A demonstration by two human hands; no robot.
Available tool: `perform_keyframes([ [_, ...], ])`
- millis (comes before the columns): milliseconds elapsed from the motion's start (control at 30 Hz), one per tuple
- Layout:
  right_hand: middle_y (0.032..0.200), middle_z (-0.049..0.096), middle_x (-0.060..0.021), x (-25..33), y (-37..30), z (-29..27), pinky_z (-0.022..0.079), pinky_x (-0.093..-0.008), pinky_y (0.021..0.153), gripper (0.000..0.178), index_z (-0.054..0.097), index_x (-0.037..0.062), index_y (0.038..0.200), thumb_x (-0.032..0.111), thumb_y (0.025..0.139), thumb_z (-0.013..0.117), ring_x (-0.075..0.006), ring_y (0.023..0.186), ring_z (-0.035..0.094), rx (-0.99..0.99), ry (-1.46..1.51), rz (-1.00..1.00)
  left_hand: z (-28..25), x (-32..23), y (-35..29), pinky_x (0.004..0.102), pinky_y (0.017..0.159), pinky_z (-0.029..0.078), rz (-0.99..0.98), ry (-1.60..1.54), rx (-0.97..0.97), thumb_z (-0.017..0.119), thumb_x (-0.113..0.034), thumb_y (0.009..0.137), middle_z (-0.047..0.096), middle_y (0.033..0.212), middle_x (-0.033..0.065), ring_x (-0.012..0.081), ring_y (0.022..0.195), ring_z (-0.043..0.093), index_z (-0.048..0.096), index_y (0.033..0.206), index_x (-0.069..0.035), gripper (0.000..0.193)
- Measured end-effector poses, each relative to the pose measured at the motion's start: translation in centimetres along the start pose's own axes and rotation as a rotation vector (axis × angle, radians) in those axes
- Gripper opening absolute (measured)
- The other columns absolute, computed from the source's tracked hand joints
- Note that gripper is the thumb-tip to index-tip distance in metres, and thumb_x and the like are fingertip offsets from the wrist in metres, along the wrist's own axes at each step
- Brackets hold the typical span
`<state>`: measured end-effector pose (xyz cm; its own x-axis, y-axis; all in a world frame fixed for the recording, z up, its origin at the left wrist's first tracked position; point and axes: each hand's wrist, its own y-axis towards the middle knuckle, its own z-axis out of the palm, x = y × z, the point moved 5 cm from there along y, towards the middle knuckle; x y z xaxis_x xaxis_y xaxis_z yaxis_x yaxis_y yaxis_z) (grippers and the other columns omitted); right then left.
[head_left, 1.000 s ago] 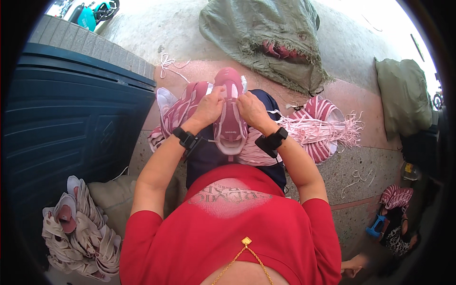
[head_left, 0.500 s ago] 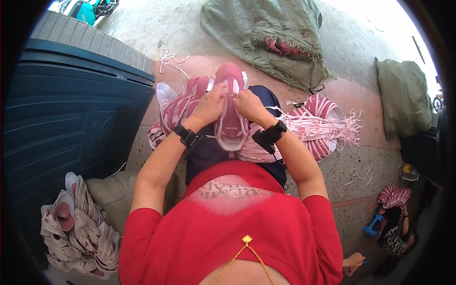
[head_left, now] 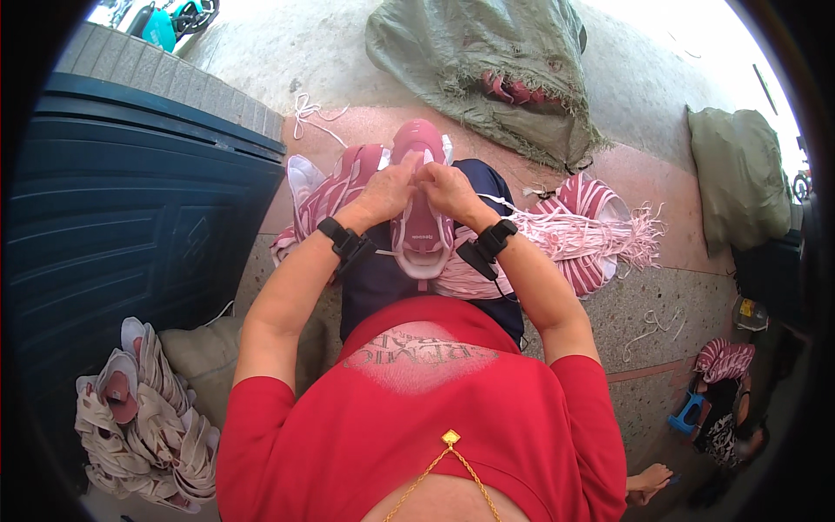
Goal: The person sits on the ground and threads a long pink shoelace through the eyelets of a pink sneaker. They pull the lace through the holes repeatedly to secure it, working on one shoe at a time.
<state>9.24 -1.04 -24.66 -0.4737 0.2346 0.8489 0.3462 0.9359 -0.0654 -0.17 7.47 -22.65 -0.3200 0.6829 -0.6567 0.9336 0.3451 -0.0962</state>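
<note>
A pink shoe upper [head_left: 423, 233] with white trim lies along my thighs, its rounded toe pointing away from me. My left hand [head_left: 389, 191] and my right hand [head_left: 448, 193] meet over its lacing area, fingers bent and pinched together. What the fingertips grip is too small to make out. A short white lace end shows beside the upper near my left wrist. More pink-and-white shoe uppers [head_left: 348, 174] are stacked to the left of my hands. A thick bundle of pale pink shoelaces [head_left: 557, 244] stretches across my lap to the right.
Striped pink uppers [head_left: 590, 196] lie beyond the laces. A green woven sack [head_left: 487, 61] stands ahead, another sack [head_left: 739, 174] at far right. A dark blue door [head_left: 130, 191] borders the left, with pale uppers [head_left: 143, 426] piled below. Another person [head_left: 726, 418] sits at lower right.
My right hand has moved slightly left, closing up to my left hand over the upper. The upper stays in place on my lap.
</note>
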Motion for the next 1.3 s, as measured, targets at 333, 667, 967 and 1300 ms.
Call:
perform_keyframes([
  [333, 0.069, 0.063, -0.0054, -2.4, -5.1, -11.0, 0.046, -0.0301, 0.058, 0.029, 0.066, 0.0015, 0.102, 0.02, 0.08, 0.068, -0.0146, 0.063, 0.058, -0.03, 0.018, 0.146, -21.8, 7.4, -7.3, 0.0471, 0.07, 0.046, -0.038, 0.823, -0.375, 0.05, -0.005, 0.08, 0.061, 0.077, 0.0195, 0.037, 0.078, 0.06, 0.062, 0.072, -0.002, 0.015],
  [667, 0.059, 0.033, 0.0058, -15.8, -23.1, -35.5, 0.028, -0.0232, 0.05, 0.012, 0.057, 0.0013, 0.1, 0.01, 0.093, 0.055, -0.0053, 0.049, 0.028, -0.72, 1.407, -0.007, -60.4, 13.5, -60.4, 0.0364, 0.092, 0.049, -0.624, 0.796, -1.093, 0.05, -0.021, 0.092, 0.065, 0.1, 0.015, 0.0242, 0.098, 0.062, 0.058, 0.109, 0.006, 0.033],
  [967, 0.104, 0.054, -0.0172, -9.2, -34.7, -63.7, 0.042, -0.0398, 0.095, 0.016, 0.05, -0.0092, 0.102, -0.001, 0.094, 0.04, -0.0289, 0.103, 0.053, -0.928, 1.417, -0.558, -59.6, 8.5, -62.0, 0.0217, 0.046, 0.028, -0.527, -0.482, -1.345, 0.057, -0.014, 0.09, 0.038, 0.062, -0.0032, 0.007, 0.05, 0.033, 0.058, 0.085, -0.008, 0.009],
  [1300, 0.086, 0.065, -0.0049, -5.7, -10.3, -21.1, 0.049, -0.0257, 0.073, 0.018, 0.065, 0.0066, 0.107, 0.014, 0.092, 0.057, -0.0144, 0.078, 0.06, -0.293, 0.233, 0.054, -18.1, 6.3, -10.9, 0.0242, 0.061, 0.052, -0.588, -0.911, -0.318, 0.063, -0.007, 0.084, 0.064, 0.091, 0.0098, 0.0124, 0.07, 0.062, 0.048, 0.122, 0.004, 0.042],
])
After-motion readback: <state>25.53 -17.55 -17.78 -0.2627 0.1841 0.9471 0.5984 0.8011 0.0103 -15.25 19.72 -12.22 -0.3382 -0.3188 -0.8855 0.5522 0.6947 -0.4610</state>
